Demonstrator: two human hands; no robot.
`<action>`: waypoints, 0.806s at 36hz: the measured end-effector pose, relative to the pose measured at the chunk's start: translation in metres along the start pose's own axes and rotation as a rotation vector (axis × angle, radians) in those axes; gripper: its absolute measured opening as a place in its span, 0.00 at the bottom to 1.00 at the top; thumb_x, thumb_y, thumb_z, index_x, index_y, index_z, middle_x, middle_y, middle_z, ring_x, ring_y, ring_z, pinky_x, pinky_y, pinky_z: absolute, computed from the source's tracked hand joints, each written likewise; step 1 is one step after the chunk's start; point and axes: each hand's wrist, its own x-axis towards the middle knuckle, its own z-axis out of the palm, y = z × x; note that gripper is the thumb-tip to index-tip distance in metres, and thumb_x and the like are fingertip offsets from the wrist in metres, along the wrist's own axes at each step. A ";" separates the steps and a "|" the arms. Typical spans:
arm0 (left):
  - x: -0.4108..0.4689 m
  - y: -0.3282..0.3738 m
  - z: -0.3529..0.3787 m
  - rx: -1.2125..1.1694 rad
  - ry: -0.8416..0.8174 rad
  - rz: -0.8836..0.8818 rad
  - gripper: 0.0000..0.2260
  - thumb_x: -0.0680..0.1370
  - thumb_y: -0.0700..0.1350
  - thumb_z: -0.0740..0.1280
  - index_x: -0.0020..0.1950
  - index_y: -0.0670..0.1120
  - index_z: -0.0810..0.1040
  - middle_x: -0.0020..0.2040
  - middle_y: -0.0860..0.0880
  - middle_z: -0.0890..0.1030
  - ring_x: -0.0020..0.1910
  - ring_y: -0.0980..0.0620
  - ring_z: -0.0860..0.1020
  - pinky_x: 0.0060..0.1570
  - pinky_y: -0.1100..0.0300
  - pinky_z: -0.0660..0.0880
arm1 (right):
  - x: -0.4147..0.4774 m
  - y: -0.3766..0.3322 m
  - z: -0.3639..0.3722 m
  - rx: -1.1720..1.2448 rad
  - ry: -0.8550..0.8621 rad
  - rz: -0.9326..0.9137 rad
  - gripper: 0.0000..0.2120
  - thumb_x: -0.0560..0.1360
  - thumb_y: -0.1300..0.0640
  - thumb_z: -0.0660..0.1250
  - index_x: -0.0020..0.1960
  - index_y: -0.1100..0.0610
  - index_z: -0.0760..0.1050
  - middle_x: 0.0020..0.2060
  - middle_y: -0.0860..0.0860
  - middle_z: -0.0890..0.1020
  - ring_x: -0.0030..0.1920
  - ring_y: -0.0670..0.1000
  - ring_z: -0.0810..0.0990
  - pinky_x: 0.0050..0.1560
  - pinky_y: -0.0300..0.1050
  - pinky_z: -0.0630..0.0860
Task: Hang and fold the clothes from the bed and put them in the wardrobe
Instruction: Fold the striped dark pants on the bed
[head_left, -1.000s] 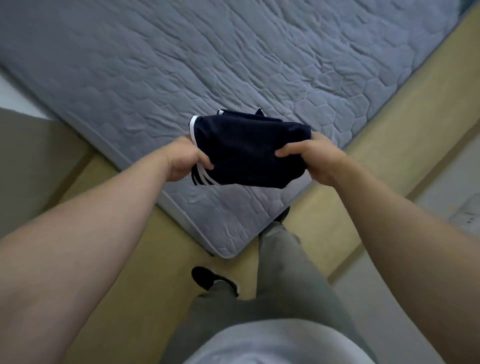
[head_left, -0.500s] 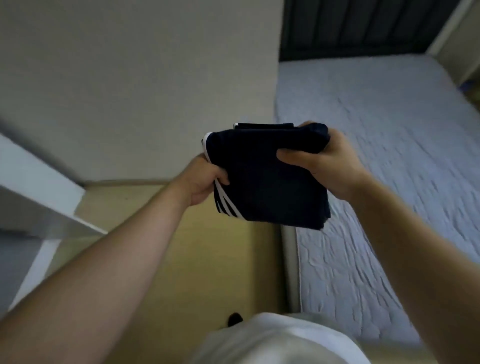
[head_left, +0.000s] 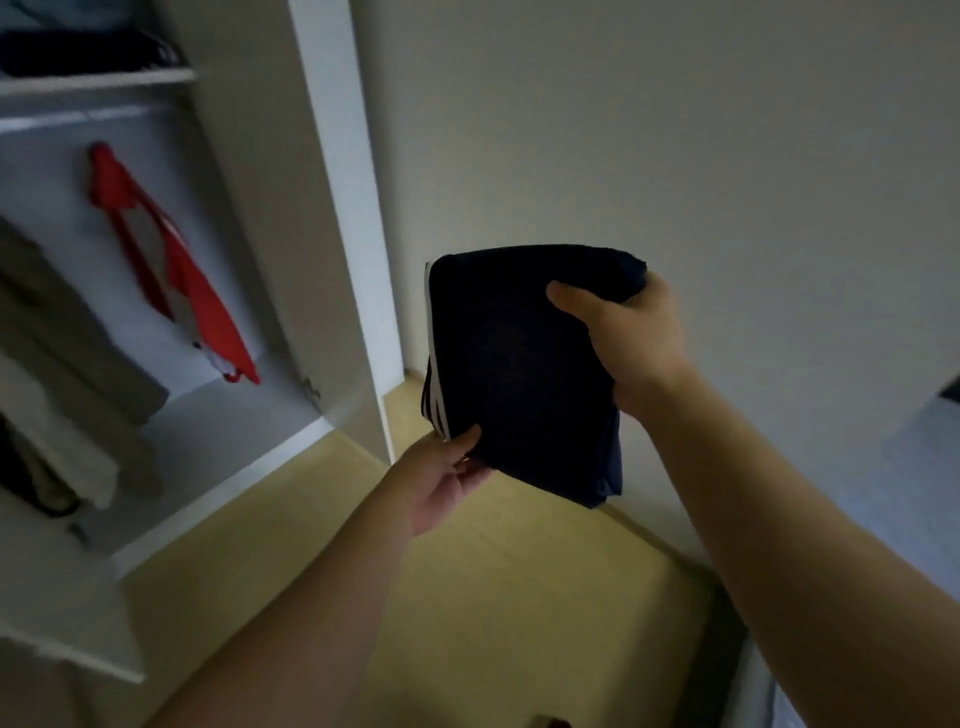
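Note:
A folded dark navy garment with white side stripes (head_left: 514, 364) hangs in the air in front of a pale wall. My right hand (head_left: 628, 332) grips its upper right corner, thumb across the front. My left hand (head_left: 441, 478) holds the lower left edge from underneath, thumb on the front of the cloth. The open wardrobe (head_left: 337, 218) stands to the left of the garment, and a shelf (head_left: 93, 80) high inside it carries dark folded clothes.
Inside the wardrobe hang a red and white garment (head_left: 171, 270) and an olive-grey garment (head_left: 67, 332). The white wardrobe base edge (head_left: 223, 488) meets the yellowish floor (head_left: 519, 597). A corner of the bed (head_left: 924, 452) shows at the right edge.
The view has swung left from the bed to the wardrobe. The folded garment has come along in both hands, and my left hand has slid from its side to its lower edge.

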 end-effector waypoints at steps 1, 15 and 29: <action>0.000 0.009 -0.007 -0.016 0.013 0.027 0.28 0.71 0.32 0.72 0.70 0.38 0.71 0.62 0.39 0.82 0.60 0.42 0.82 0.60 0.49 0.79 | 0.008 0.000 0.009 0.013 -0.020 0.004 0.15 0.69 0.57 0.78 0.55 0.55 0.83 0.47 0.52 0.87 0.47 0.54 0.87 0.49 0.57 0.84; -0.002 0.133 -0.083 -0.097 0.166 0.510 0.18 0.71 0.28 0.67 0.58 0.41 0.84 0.61 0.40 0.82 0.61 0.45 0.81 0.55 0.58 0.80 | 0.131 -0.018 0.108 0.284 -0.394 0.095 0.16 0.70 0.61 0.78 0.57 0.58 0.82 0.49 0.55 0.87 0.49 0.57 0.87 0.47 0.52 0.84; 0.011 0.231 -0.146 -0.481 0.560 0.706 0.17 0.75 0.28 0.56 0.43 0.36 0.85 0.46 0.39 0.85 0.46 0.43 0.84 0.48 0.50 0.82 | 0.197 -0.016 0.256 0.313 -0.734 0.014 0.19 0.69 0.59 0.79 0.59 0.54 0.81 0.53 0.50 0.86 0.53 0.52 0.86 0.52 0.49 0.82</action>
